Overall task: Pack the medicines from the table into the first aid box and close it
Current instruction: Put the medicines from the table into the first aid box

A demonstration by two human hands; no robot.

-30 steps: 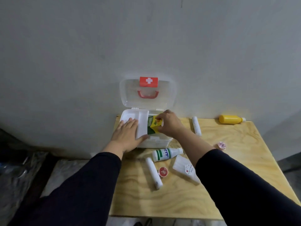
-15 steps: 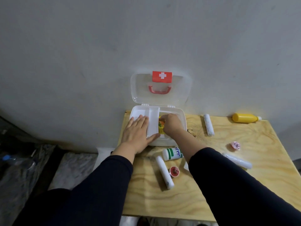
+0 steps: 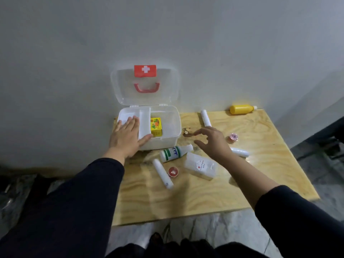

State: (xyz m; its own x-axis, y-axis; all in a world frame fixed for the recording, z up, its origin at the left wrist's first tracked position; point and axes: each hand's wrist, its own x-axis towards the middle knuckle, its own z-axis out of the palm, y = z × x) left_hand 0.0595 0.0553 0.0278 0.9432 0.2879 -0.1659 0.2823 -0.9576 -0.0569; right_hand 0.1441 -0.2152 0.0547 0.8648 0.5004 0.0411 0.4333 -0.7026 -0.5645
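The white first aid box [image 3: 172, 125] stands open at the back of the wooden table [image 3: 186, 198], its clear lid [image 3: 119, 90] leaning on the wall. A yellow medicine carton [image 3: 156, 126] lies inside the box. My left hand [image 3: 126, 139] rests flat on the box's front left corner and its inner tray. My right hand [image 3: 212, 142] hovers open over the table to the right of the box, holding nothing. Below it lie a white bottle with a green label [image 3: 174, 153], a clear plastic pack [image 3: 201, 165], a white tube [image 3: 162, 173] and a small red pot [image 3: 173, 171].
A white roll [image 3: 205, 118] and a yellow bottle [image 3: 242, 109] lie near the wall. A pink pot [image 3: 233, 136] and another white tube [image 3: 240, 151] sit to the right of my hand. The table's edges drop to a marble floor [image 3: 204, 231].
My right hand set the yellow carton down in the box, let go and drew back to the right over the table. My left hand stayed on the box.
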